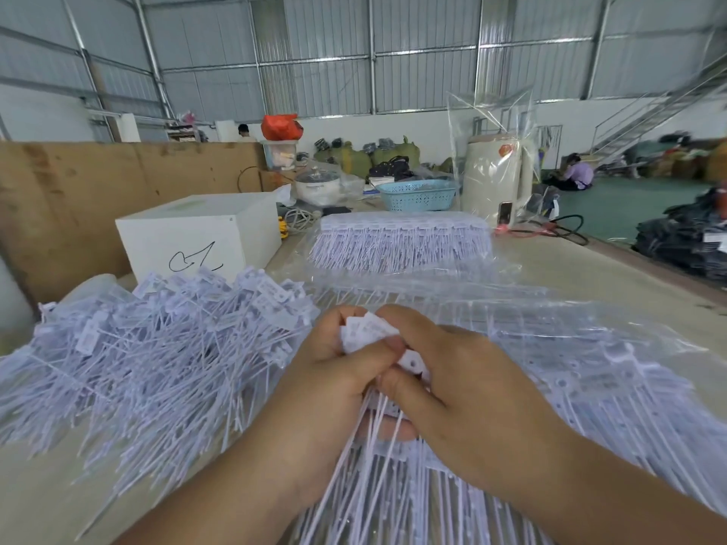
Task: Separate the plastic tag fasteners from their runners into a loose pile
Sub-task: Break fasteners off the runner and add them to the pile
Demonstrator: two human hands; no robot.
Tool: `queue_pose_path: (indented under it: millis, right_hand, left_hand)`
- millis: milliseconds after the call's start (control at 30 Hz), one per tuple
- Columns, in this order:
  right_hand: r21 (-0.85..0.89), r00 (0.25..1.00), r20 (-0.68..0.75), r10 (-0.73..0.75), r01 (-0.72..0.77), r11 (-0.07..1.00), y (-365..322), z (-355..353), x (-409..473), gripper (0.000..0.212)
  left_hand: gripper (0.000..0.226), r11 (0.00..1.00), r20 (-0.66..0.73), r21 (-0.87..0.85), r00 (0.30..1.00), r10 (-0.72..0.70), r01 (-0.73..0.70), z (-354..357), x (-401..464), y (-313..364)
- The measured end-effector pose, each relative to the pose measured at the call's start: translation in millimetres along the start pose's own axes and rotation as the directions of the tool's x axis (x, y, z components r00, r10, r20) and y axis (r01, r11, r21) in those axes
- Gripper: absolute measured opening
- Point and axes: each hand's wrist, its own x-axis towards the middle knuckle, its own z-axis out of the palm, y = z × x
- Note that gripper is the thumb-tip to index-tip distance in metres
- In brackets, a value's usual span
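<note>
Both hands meet over the near middle of the counter [590, 269], working one small bunch of white plastic tag fasteners [369, 332]. The left hand [334, 371] curls its grip around the flat heads of that bunch, thumb pressed across the top, while the right hand [452, 379] pinches the same bunch from the other side, thumb and forefinger clamped on a tag head with a small hole in it. The thin tails of the held fasteners hang down between the wrists and spread over a sheet of fasteners still joined to their runners [590, 387], which lies under the right forearm and fans out to the right. To the left of the hands sits the loose pile [157, 348] of separated fasteners, heads jumbled at the far side and tails pointing towards the person. Farther back on the counter lies another neat block of joined fasteners [401, 241], seemingly in clear wrap, though the blur makes that hard to confirm. A white box [196, 230] with a black scribble stands behind the loose pile, and a blue basket [417, 194] and a cream kettle [493, 179] stand at the far end.
</note>
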Motion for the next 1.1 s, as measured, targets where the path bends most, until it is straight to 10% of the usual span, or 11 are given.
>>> queue_pose_path:
  millis: [267,633,1100]
  right_hand:
    - [-0.133,0.988,0.15,-0.043,0.063,0.989,4.3,-19.7,2.5,0.064]
    - [-0.174,0.979,0.202,-0.019,0.055,0.983,12.7,-21.5,2.3,0.017]
    - [-0.273,0.932,-0.314,-0.18,0.093,0.957,7.0,-1.0,4.8,0.025]
  left_hand:
    - [0.021,0.968,-0.098,0.191,0.977,0.187,-0.166,-27.3,8.7,17.2]
    - [0.036,0.978,-0.053,0.197,0.996,0.074,-0.062,-27.4,8.0,9.5]
    - [0.01,0.978,-0.249,-0.21,0.967,-0.056,0.003,-8.6,7.2,2.3]
